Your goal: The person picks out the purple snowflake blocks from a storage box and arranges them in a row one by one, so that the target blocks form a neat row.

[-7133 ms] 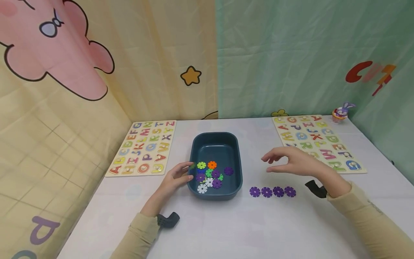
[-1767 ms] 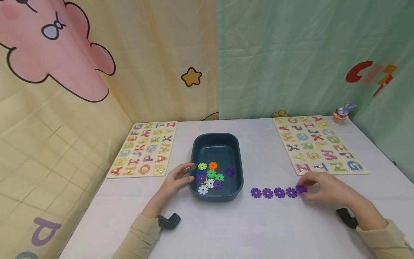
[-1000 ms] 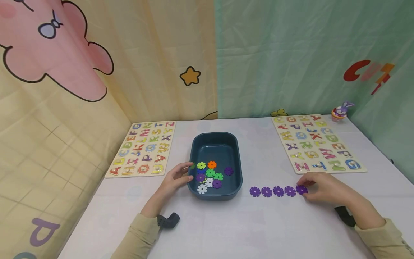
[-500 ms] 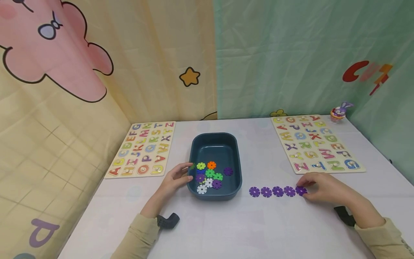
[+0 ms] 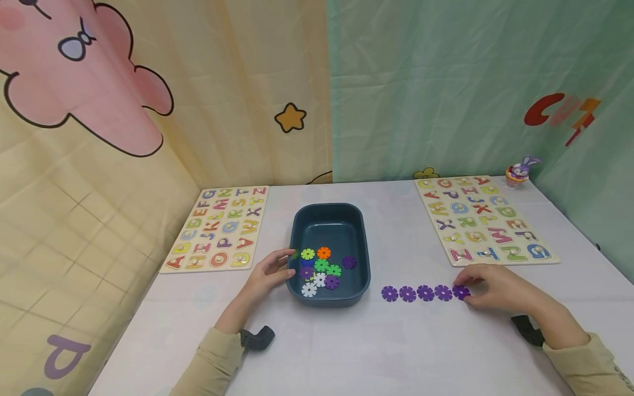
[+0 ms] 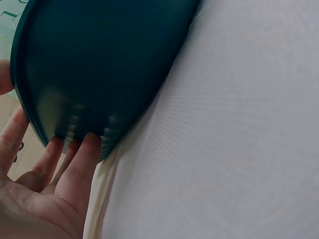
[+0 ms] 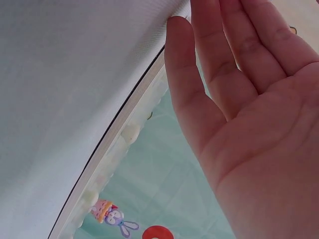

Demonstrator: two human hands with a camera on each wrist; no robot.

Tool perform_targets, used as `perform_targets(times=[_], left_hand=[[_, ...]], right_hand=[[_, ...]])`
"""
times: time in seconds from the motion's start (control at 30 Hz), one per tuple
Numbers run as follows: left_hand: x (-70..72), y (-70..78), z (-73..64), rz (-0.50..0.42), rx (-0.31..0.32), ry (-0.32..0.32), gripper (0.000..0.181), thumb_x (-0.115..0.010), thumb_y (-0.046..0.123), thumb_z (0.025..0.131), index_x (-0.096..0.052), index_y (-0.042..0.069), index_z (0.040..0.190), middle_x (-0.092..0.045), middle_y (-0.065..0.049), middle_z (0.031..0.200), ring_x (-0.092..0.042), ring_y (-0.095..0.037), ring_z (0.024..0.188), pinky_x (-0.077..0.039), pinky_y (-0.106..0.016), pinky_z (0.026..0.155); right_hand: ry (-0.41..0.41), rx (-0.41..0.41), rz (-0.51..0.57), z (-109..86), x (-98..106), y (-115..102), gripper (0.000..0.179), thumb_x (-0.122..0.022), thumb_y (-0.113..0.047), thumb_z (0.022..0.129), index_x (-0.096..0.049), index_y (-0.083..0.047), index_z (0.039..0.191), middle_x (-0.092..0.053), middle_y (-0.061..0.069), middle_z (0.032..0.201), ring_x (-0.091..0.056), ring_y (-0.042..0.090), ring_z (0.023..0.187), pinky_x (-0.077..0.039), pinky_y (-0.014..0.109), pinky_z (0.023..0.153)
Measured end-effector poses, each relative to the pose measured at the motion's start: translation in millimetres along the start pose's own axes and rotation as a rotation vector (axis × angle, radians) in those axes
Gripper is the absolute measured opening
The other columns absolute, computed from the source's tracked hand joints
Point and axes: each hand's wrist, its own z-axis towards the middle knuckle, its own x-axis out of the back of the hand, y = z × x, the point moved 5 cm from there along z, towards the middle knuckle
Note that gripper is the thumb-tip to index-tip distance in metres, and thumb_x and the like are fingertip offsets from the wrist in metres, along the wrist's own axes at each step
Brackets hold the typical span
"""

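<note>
Thumb and forefinger of the right hand (image 5: 497, 290) pinch a purple snowflake disc (image 5: 460, 292) on the table (image 5: 386, 352), just beside four matching discs (image 5: 422, 293). A sideways drag on release could knock it or its neighbours out of line. The left hand (image 5: 267, 276) rests, fingers slightly spread, against the tray (image 5: 328, 302); extra pressure might slide that.

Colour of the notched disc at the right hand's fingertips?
Purple; the disc shows best in the head view.
</note>
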Motion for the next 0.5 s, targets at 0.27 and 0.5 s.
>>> perform_targets(times=[0.27,0.5], left_hand=[[-0.8,0.3,-0.3,0.007,0.004,0.0,0.051,-0.067,0.021,0.086,-0.05,0.013,0.134,-0.037,-0.002,0.146,-0.032,-0.027,0.135,-0.036,-0.05,0.103],[-0.6,0.2,-0.3,0.001,0.001,-0.006,0.051,-0.066,0.02,0.086,-0.049,0.012,0.134,-0.037,-0.002,0.146,-0.033,-0.027,0.135,-0.037,-0.05,0.102]], right_hand=[[0.088,0.036,0.033,-0.2,8.1,-2.5,0.027,-0.077,-0.016,0.076,-0.065,-0.022,0.099,-0.063,-0.014,0.097,-0.056,0.005,0.091,-0.052,0.028,0.079],[0.186,0.215,0.111,8.6,27.6,-27.0,0.022,-0.074,-0.016,0.081,-0.066,-0.015,0.101,-0.066,-0.004,0.097,-0.058,0.005,0.09,-0.053,0.026,0.077]])
